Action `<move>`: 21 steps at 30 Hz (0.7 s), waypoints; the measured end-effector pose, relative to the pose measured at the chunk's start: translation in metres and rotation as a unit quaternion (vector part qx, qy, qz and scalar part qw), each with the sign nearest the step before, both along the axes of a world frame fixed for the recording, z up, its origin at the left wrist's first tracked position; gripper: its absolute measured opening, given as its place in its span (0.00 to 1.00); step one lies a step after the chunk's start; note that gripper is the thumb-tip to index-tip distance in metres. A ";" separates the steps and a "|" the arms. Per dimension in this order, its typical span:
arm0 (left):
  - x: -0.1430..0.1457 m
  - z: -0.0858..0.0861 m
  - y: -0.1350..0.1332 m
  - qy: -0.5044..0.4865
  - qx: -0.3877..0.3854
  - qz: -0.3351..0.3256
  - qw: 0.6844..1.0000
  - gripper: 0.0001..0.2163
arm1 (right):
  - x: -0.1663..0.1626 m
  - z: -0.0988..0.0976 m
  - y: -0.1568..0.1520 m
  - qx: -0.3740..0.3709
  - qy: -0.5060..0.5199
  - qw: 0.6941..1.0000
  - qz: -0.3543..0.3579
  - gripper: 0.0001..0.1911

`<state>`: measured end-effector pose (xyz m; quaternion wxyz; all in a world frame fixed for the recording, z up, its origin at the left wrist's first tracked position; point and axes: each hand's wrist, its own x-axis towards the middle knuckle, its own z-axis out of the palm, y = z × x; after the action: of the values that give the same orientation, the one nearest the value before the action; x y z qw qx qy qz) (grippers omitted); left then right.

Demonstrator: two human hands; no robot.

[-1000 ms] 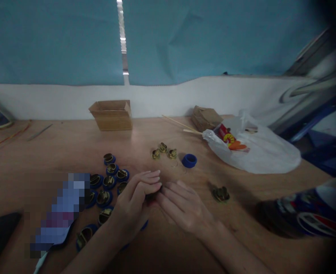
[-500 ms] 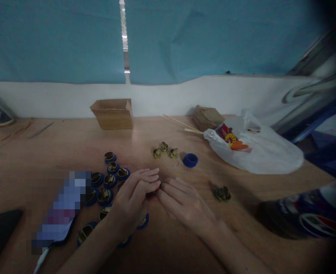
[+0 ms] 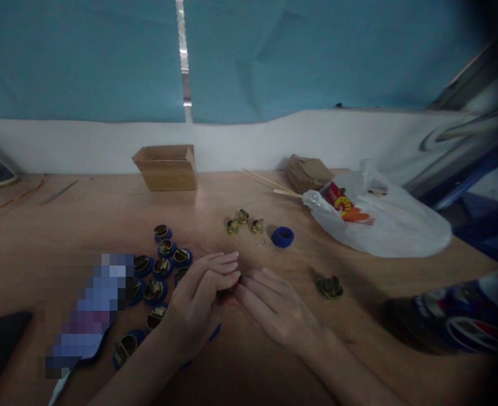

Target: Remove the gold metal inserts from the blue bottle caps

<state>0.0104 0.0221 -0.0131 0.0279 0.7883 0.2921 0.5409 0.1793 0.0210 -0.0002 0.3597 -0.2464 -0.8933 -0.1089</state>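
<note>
Left hand [image 3: 198, 301] and right hand [image 3: 276, 310], fingertips together, pinch 1 small dark part [image 3: 229, 289], mostly hidden, near the wooden bench's [image 3: 105, 217] front edge; a slip could lose it among brass-filled blue round caps [image 3: 156, 280] beside it.

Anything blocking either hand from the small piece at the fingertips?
Nothing visible. Left hand and right hand meet on the small dark piece, fingers mostly hiding it; blue rings lie aside, leftward.
</note>
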 end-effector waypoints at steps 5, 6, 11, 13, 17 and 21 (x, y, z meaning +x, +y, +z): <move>-0.002 -0.003 0.001 0.007 -0.002 -0.006 1.000 0.12 | -0.002 -0.002 0.000 -0.012 0.001 1.000 0.001 0.16; -0.003 -0.003 0.001 0.008 -0.003 -0.005 1.000 0.12 | -0.002 -0.002 0.001 -0.020 0.002 1.000 0.003 0.15; -0.003 -0.002 0.002 -0.009 -0.033 0.004 0.999 0.16 | -0.001 0.001 0.004 -0.112 0.079 0.990 0.018 0.04; -0.002 -0.001 0.001 -0.014 -0.056 0.010 0.998 0.17 | 0.000 0.003 0.004 -0.178 0.135 0.975 0.005 0.06; 0.002 0.002 0.000 -0.027 -0.081 0.030 0.996 0.17 | 0.004 0.006 0.004 -0.273 0.184 0.944 -0.018 0.11; 0.004 0.006 0.000 -0.037 -0.075 0.041 0.996 0.16 | 0.004 0.006 0.002 -0.318 0.192 0.928 -0.007 0.11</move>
<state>0.0140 0.0220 -0.0076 0.0753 0.7508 0.3626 0.5469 0.1829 0.0235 0.0058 0.4261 -0.3705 -0.7932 0.2279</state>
